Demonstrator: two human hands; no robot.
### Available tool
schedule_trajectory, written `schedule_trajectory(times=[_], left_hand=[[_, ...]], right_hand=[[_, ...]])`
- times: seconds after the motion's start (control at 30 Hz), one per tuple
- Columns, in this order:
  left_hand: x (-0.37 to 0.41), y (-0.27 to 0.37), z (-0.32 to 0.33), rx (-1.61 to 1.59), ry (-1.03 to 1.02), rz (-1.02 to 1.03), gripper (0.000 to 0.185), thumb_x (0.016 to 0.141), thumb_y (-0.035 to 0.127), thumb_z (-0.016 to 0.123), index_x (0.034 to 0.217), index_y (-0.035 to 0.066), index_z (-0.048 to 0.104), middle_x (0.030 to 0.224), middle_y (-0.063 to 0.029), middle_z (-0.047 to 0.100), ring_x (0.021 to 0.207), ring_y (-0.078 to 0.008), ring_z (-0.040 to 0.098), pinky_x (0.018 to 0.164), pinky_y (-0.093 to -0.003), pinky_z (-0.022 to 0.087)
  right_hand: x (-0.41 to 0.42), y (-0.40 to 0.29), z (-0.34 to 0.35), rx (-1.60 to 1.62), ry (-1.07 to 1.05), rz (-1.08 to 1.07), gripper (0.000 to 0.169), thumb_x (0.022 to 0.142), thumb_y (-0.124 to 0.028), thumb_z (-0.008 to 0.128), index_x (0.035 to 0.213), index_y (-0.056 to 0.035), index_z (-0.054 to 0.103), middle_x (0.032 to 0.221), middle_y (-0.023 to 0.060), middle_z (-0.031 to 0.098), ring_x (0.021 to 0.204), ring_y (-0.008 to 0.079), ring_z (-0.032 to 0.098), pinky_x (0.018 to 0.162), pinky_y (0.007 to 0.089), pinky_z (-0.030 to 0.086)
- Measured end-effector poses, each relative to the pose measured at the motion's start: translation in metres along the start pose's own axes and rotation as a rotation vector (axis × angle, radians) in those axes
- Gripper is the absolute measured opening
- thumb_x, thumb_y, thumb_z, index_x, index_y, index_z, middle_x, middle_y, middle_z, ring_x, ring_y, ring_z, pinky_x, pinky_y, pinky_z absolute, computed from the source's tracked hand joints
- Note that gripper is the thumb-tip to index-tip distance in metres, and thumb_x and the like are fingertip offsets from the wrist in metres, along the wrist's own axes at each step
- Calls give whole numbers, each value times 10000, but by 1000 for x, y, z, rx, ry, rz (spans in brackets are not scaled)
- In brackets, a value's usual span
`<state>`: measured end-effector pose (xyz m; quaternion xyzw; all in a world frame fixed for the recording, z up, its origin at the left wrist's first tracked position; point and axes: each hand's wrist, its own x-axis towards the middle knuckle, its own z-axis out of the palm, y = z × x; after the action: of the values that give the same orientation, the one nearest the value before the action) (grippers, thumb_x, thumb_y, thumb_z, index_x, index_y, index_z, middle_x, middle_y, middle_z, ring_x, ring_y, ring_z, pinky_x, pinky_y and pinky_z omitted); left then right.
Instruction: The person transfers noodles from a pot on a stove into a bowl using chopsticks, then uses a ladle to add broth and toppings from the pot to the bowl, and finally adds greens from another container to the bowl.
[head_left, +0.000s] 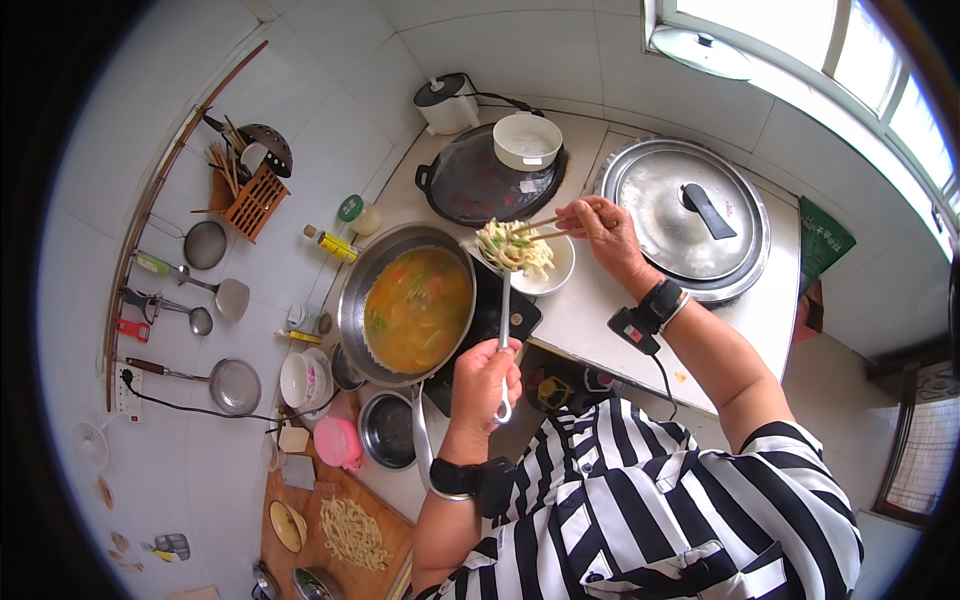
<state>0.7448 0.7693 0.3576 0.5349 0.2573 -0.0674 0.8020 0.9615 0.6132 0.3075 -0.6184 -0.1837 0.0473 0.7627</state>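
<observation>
My left hand (484, 386) grips the metal handle of a ladle (505, 307), whose bowl is heaped with noodles (514, 246) and bits of green. In my right hand (604, 236) is a pair of wooden chopsticks (544, 225), their tips in the noodles. The ladle's head is over the left rim of a white bowl (553, 274); what the bowl holds is partly hidden. To the left, a wok (352, 330) of orange-yellow soup (417, 310) with green and red pieces sits on a black cooktop (521, 315).
A large lidded metal pan (645, 172) stands at the right. Behind are a black griddle (465, 180) with a white pot (527, 142) on it. Lower left, raw noodles (352, 532) lie on a wooden board (397, 536), near a metal basin (388, 431) and a pink cup (337, 442). Utensils hang on the left wall.
</observation>
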Motion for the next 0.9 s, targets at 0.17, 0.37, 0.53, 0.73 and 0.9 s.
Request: schedule_trajectory(times=[0.17, 0.37, 0.53, 0.73, 0.9], left_hand=[[27, -37, 5, 271, 66, 9, 143, 911, 95, 493, 966, -19, 561, 560, -12, 481, 393, -76, 419, 361, -226, 327], [51, -65, -8, 927, 134, 327, 143, 860, 94, 532, 889, -38, 581, 620, -139, 586, 520, -262, 570, 496, -362, 454], [33, -48, 3, 1294, 166, 362, 133, 818, 97, 560, 851, -32, 556, 703, -287, 591, 748, -473, 587, 657, -498, 494], [5, -27, 6, 1467, 278, 333, 102, 837, 87, 546, 830, -11, 519, 666, -259, 591, 680, -445, 598, 609, -527, 476], [-24, 1, 3, 1354, 358, 453, 190, 844, 70, 536, 1001, -34, 508, 690, -235, 620, 648, -429, 617, 572, -501, 499]], right_hand=[[-14, 39, -13, 11, 90, 81, 252, 979, -168, 495, 951, 53, 613, 896, 106, 682, 835, 166, 671, 739, 279, 553], [-18, 63, -21, -44, 130, 47, 246, 984, -165, 487, 905, 31, 612, 854, 94, 681, 777, 153, 669, 678, 271, 544], [-7, 53, -32, -365, 97, -35, 254, 981, -193, 497, 879, 12, 606, 781, 65, 677, 716, 124, 666, 633, 259, 524], [20, 31, -21, -186, 252, -36, 254, 979, -206, 499, 845, -7, 584, 746, 38, 656, 644, 99, 622, 557, 243, 491], [29, 70, 14, -28, 267, 48, 252, 968, -239, 533, 884, -12, 602, 711, 15, 615, 653, 80, 578, 580, 235, 478]])
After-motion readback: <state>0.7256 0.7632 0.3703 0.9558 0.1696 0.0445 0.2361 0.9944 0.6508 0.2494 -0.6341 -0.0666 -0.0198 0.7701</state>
